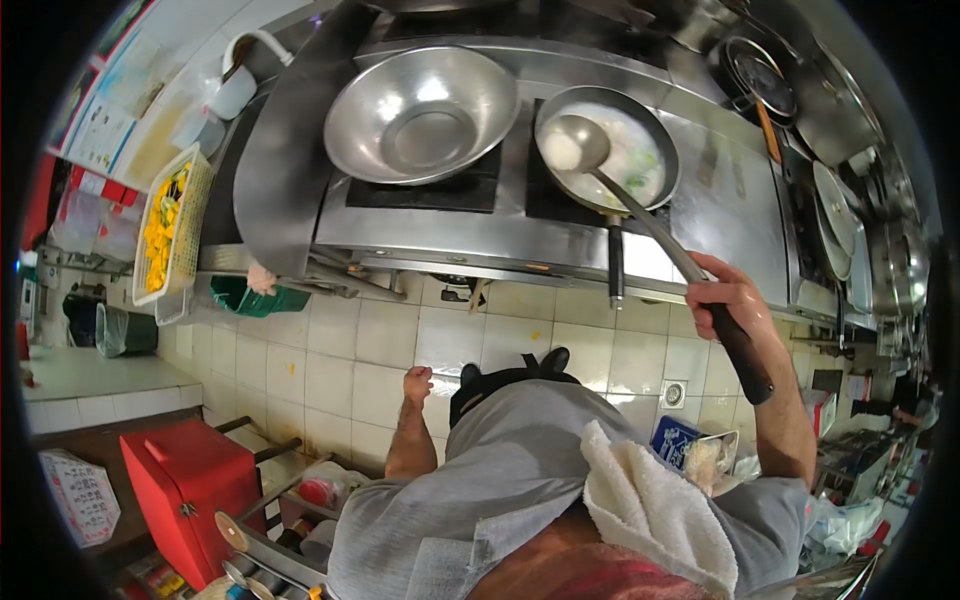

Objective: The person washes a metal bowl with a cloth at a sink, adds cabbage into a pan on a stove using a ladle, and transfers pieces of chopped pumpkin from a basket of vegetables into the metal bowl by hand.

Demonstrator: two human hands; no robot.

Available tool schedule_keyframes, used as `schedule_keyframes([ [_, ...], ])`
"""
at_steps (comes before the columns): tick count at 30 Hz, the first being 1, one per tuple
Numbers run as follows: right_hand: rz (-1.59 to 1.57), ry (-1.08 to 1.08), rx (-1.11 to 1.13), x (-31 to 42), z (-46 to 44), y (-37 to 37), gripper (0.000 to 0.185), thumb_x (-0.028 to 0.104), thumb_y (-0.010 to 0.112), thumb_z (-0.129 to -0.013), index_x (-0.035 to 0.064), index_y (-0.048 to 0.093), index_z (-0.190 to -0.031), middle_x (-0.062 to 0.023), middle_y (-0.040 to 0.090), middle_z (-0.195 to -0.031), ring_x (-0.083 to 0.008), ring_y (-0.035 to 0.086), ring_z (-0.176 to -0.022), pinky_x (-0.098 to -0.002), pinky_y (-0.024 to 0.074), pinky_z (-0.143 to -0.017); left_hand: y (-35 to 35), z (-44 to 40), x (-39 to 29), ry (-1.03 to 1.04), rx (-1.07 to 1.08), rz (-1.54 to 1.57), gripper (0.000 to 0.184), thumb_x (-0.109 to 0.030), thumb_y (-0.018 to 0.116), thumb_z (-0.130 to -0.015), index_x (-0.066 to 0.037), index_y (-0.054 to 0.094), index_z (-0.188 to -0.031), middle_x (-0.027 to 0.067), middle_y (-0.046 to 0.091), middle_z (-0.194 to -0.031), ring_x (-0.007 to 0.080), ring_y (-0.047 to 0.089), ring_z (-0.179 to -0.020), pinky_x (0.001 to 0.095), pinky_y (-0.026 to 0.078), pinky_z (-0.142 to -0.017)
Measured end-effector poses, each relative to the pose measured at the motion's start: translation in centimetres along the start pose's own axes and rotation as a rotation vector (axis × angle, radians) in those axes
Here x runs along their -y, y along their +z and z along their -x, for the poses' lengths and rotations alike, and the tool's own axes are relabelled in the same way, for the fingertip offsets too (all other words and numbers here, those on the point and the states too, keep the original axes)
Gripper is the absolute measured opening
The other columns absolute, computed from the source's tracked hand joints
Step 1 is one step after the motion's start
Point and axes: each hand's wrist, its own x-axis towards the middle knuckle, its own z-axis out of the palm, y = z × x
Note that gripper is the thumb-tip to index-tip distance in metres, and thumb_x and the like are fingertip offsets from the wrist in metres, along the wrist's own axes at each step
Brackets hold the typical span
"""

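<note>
My right hand (pixel 728 298) is wrapped round the dark handle of a long metal ladle (pixel 658 232). The ladle's bowl rests in a frying pan (pixel 672 165) on the stove, where white, milky liquid (pixel 622 135) with pale pieces and some green bits partly fills it. White liquid also shows inside the ladle bowl. The pan's handle points toward me, with no hand on it. My left hand (pixel 418 384) hangs low beside my body over the tiled floor, its fingers curled in and nothing visible in them. A wide, empty steel bowl (pixel 425 115) sits left of the pan.
The steel counter edge (pixel 430 250) runs between me and the pan. At left stands a cream basket (pixel 190 240) of yellow pieces, with a green basket (pixel 240 297) lower down. A wok lid (pixel 835 215) and more pans are at right. Behind-left is a red box (pixel 190 490).
</note>
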Motion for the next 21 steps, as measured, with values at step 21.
schedule_keyframes([
  [21, 0.447, -0.576, 0.305, 10.3, 2.9, 29.8, 0.061, 0.006, 0.059, -0.066, -0.0028, 0.04, -0.124, -0.0019, 0.046, -0.055, -0.0093, 0.041, -0.042, -0.0238, 0.0326, -0.041, -14.8, -5.3, 8.6, 0.054, -0.026, 0.037, 0.027, -0.021, 0.06, -0.076, -0.003, 0.055, -0.096, 0.0039, 0.056, -0.071, 0.0135, 0.052, -0.054, 0.0244, 0.036, -0.039],
])
